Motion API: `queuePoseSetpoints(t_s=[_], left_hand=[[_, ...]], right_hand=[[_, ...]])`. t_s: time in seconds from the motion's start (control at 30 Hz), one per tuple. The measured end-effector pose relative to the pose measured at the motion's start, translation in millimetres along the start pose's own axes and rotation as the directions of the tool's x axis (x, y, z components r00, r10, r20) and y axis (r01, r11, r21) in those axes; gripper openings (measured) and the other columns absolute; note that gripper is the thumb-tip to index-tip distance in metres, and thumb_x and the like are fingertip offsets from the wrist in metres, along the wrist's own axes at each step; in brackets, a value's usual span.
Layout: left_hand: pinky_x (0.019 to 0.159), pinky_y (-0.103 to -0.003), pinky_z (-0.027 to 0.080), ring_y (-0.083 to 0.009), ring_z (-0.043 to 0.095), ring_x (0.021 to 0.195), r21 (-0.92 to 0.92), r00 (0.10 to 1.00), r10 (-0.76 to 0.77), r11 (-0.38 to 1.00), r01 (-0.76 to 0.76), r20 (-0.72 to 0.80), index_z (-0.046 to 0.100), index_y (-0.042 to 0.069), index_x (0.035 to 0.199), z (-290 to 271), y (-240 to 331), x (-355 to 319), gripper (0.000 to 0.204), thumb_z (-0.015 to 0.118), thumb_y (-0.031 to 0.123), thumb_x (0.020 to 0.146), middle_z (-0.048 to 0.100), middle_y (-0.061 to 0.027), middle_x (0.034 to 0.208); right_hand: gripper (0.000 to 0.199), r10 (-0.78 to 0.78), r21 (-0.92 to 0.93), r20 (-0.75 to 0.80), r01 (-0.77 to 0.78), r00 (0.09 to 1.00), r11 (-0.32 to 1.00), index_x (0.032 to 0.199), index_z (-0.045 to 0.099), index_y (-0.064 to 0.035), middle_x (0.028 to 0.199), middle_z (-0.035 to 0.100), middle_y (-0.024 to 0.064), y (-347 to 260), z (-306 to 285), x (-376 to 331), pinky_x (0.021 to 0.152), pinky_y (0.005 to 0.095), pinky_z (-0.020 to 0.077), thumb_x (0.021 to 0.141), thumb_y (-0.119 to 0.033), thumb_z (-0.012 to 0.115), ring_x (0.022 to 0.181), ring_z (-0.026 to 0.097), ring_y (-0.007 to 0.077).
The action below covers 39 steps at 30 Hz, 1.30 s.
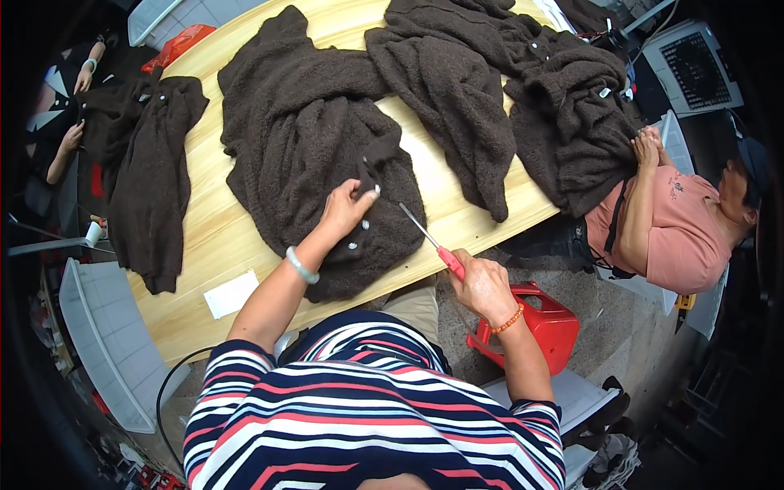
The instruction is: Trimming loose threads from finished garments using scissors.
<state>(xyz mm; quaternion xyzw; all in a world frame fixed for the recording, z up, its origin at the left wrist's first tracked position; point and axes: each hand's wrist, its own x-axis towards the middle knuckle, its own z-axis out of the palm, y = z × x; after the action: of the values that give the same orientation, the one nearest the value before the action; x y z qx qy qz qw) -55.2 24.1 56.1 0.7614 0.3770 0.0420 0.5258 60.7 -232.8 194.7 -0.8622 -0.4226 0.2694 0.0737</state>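
Brown fuzzy cardigan (310,155) spread on wooden table (208,237), my left hand (345,208) pinching its button edge, my right hand (482,286) closed around red-handled scissors (431,241), blades pointing toward cardigan.

left hand (345,208) pinching, right hand (482,286) gripping

- Light wooden table (212,237), pale grain, pretty much buried.
- Three dark brown fuzzy garments on it: left edge (151,180), middle (302,139), far right heap (523,90).
- Small white paper slip (231,294) near the front edge.
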Motion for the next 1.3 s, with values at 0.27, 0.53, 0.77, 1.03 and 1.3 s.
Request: queuePoseSetpoints(t_s=[0.27,0.53,0.77,1.03,1.3], left_hand=[[0.079,-0.041,0.05,-0.0378,0.063,0.092,0.313,0.973,0.23,0.927,-0.209,-0.03,0.063,-0.005,0.105,-5,-18,-65,0.043,0.078,0.016,0.071,0.064,-0.0214,0.098],[0.058,-0.029,0.044,-0.0098,0.054,0.06,-0.133,0.998,0.047,0.99,-0.052,-0.041,0.066,-0.004,0.077,-7,-30,-54,0.021,0.077,0.014,0.077,0.063,-0.0044,0.066],[0.056,-0.026,0.044,-0.0069,0.052,0.06,-0.518,0.985,-0.169,0.841,0.156,0.023,0.069,-0.005,0.083,-5,-33,-64,0.026,0.077,0.02,0.08,0.063,0.0,0.07],[0.085,-0.041,0.046,-0.0339,0.057,0.095,0.444,0.944,0.323,0.857,-0.261,-0.07,0.062,-0.003,0.106,-24,-17,-121,0.047,0.081,0.021,0.07,0.059,-0.0161,0.092],[0.062,-0.028,0.045,-0.0108,0.057,0.069,-0.054,0.997,0.024,0.998,-0.028,-0.072,0.064,-0.002,0.081,-23,-36,-95,0.017,0.075,0.011,0.079,0.064,-0.0032,0.078]], right_hand=[[0.017,-0.14,0.033,-0.03,0.141,0.99,0.989,0.097,0.06,-0.007,0.067,0.064,0.0202,-4,9,-16,0.061,0.0479,0.0523,0.085,-0.019,0.061,0.067,0.066,0.0381],[0.016,-0.213,-0.025,0.119,0.218,0.97,0.976,0.089,0.062,-0.0054,0.064,0.064,0.0194,-20,1,-21,0.059,0.0456,0.053,0.084,-0.021,0.06,0.063,0.067,0.0351],[0.013,-0.272,0.023,0.049,0.272,0.961,0.962,0.091,0.061,-0.0066,0.066,0.064,0.0191,-22,4,-14,0.06,0.0464,0.0529,0.082,-0.017,0.061,0.066,0.066,0.0363],[0.024,-0.208,0.056,0.062,0.205,0.976,0.977,0.103,0.061,-0.0084,0.077,0.064,0.0193,-8,3,-18,0.067,0.0476,0.0514,0.081,-0.017,0.066,0.076,0.064,0.0379],[0.022,-0.359,0.041,0.224,0.359,0.906,0.932,0.101,0.062,-0.0096,0.067,0.063,0.018,-19,8,-27,0.061,0.047,0.0515,0.082,-0.02,0.064,0.066,0.065,0.037]])
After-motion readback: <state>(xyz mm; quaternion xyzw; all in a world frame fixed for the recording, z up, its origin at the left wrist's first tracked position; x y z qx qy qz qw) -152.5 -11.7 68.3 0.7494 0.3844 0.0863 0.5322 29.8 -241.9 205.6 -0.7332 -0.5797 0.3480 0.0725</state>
